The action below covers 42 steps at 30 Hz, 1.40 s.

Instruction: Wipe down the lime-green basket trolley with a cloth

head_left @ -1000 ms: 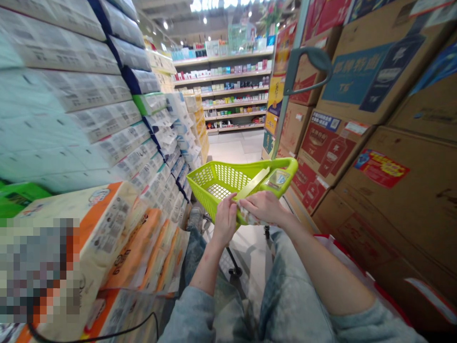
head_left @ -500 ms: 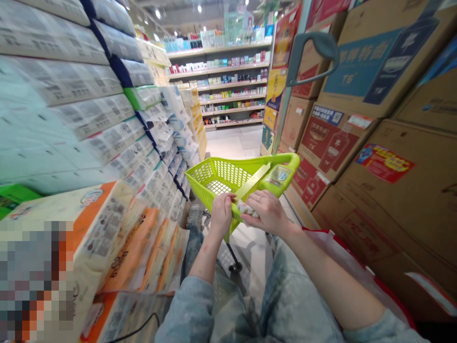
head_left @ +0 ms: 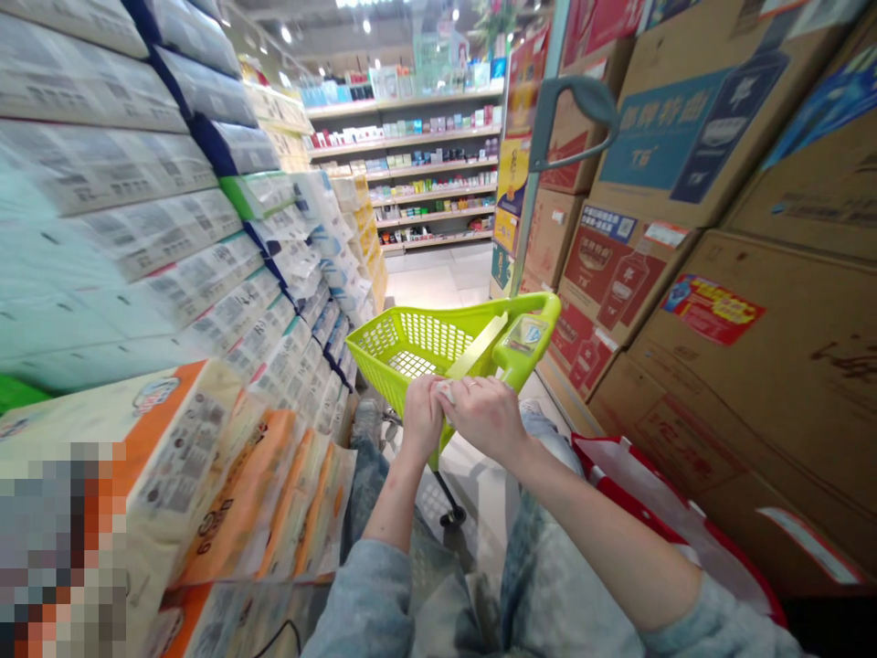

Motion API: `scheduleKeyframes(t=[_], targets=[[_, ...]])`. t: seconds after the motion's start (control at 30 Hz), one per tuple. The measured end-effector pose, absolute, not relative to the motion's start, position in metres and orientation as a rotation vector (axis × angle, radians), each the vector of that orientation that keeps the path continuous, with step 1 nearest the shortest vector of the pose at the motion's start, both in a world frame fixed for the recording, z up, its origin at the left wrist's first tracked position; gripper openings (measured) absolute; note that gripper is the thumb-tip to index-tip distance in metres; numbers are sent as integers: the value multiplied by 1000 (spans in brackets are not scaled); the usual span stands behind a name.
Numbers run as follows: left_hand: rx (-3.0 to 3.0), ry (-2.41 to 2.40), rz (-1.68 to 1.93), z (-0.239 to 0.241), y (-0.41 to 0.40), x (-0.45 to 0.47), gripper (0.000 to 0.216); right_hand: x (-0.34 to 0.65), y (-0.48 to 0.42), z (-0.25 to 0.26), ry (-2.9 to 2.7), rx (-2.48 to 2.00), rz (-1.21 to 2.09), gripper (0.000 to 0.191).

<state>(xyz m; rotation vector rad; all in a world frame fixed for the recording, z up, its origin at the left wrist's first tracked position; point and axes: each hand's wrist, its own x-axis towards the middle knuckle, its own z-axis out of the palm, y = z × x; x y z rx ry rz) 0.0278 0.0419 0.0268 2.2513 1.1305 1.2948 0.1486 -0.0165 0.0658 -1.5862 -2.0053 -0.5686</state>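
Observation:
A lime-green shopping cart (head_left: 438, 329) with a lattice basket stands tilted across my front. My left hand (head_left: 423, 413) is closed around the near left end of its handle (head_left: 531, 352). My right hand (head_left: 488, 416) is closed on a crumpled white wipe (head_left: 445, 391), pressed on the handle right beside the left fingers. Most of the wipe is hidden under the fingers, and the two hands touch or nearly touch. A label panel (head_left: 526, 334) sits at the handle's right side.
Stacked tissue packs (head_left: 151, 183) line the left, with orange-and-cream packs (head_left: 233, 493) close to my left arm. Cardboard cartons (head_left: 740, 384) rise on the right behind a grey pull handle (head_left: 582, 119). A red-edged bag (head_left: 658, 503) lies by my right arm. Stocked shelves (head_left: 425, 164) stand ahead.
My right hand has slid left along the handle with the wipe, up to my left hand. My left hand stays at the handle's end. The view has shifted slightly.

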Motion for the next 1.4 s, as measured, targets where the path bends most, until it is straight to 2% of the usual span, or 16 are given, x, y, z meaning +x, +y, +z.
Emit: scheduleKeyframes(t=[0.17,0.33,0.47,0.67,0.83,1.0,1.13,1.4], targets=[[2351,1120,1266,24,41,35,34,159,-17,66,-1948,-1587,-528,35],[2456,1088,1188,23,38,39,33,166,-22,60,-1848,-1533,-505,31],[2477,1100,1164,24,35,40,33,186,-24,48,-1867,-1231,-502,24],[2477,1057,1107,28,31,46,34,233,-21,30,-1857,-954,-340,26],[2510,1058,1080,29,27,58,34,246,-19,33,-1708,-1052,-202,30],[2557,1060,1056,29,22,67,30,251,-14,60,-1650,-1307,4,44],[2605,1051,1055,27,19,70,27,258,-5,77,-1683,-1415,167,47],[2636,1087,1065,27,14,76,23,260,-4,73,-1451,-1358,109,44]])
